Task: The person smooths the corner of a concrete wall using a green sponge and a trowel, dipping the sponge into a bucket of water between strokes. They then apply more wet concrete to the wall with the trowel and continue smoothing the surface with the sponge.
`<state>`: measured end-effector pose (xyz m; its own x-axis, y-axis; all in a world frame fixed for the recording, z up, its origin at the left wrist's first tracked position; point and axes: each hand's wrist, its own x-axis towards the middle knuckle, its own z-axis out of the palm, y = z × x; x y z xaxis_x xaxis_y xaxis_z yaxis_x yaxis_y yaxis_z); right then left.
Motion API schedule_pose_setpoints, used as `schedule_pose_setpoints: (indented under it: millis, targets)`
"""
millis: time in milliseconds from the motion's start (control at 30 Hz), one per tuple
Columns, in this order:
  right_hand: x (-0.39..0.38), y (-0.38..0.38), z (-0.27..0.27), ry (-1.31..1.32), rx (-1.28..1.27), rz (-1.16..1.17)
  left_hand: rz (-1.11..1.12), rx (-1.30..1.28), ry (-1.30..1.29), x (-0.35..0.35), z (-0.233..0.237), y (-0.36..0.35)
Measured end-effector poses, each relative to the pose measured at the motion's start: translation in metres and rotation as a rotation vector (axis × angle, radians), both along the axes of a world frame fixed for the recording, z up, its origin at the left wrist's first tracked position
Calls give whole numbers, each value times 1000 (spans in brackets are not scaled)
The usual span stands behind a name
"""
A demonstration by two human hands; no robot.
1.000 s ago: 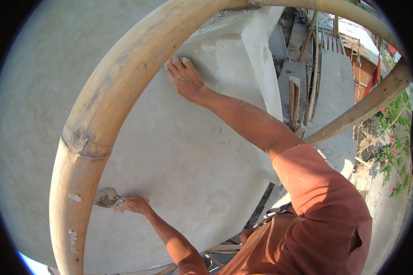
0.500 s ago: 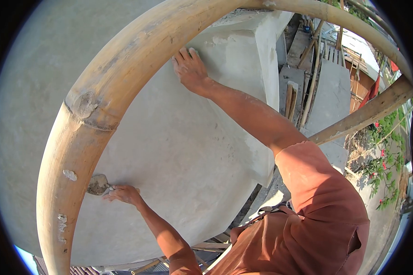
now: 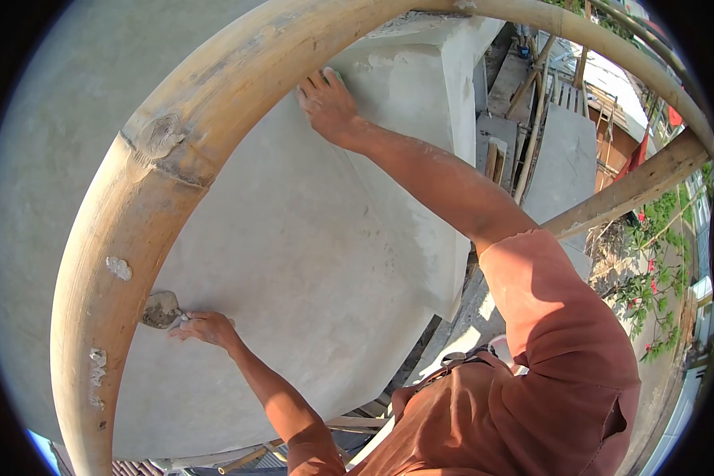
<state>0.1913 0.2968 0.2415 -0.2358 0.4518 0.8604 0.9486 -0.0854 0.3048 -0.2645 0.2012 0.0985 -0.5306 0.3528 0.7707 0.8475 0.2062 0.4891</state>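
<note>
Left hand (image 3: 208, 327) is curling closed around a trowel (image 3: 161, 310), whose mortar-smeared blade is lying at eight o'clock against the grey wall (image 3: 293, 230). Near twelve, the right hand (image 3: 328, 103) is pressing half-spread fingers there, something green (image 3: 338, 74) showing beside them; its grip is staying unclear.

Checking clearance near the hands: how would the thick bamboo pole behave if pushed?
Probably stiff: the bamboo pole is thick, with a ridged joint. Likely light for its girth, as bamboo usually is, though no cut end shows. Its round side could let it roll if loose; I can't see its fixings.
</note>
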Motion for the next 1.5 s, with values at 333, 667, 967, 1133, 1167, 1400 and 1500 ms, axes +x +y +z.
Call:
schedule_pose_setpoints:
  millis: [333,667,967,1133,1167,1400,1500]
  targets:
    - [3,3,5,-10,123,-2,8,-31,4,9,9,-3]
    - [-7,-2,11,158,190,32,1,-38,45,-10,-3,1]
    - [6,-54,-32,401,178,135,-47,4,-30,6,10,-9]
    - [28,-74,-8,419,482,50,-18,-20,21,-3,2,-2]
    - [29,-71,-7,385,469,27,-32,-10,13,-4,1,-2]
    - [23,-67,-40,345,212,42,-91,49,-37,5,5,-6]
    - [17,-76,-39,404,155,134,17,-46,43,-2,1,-3]
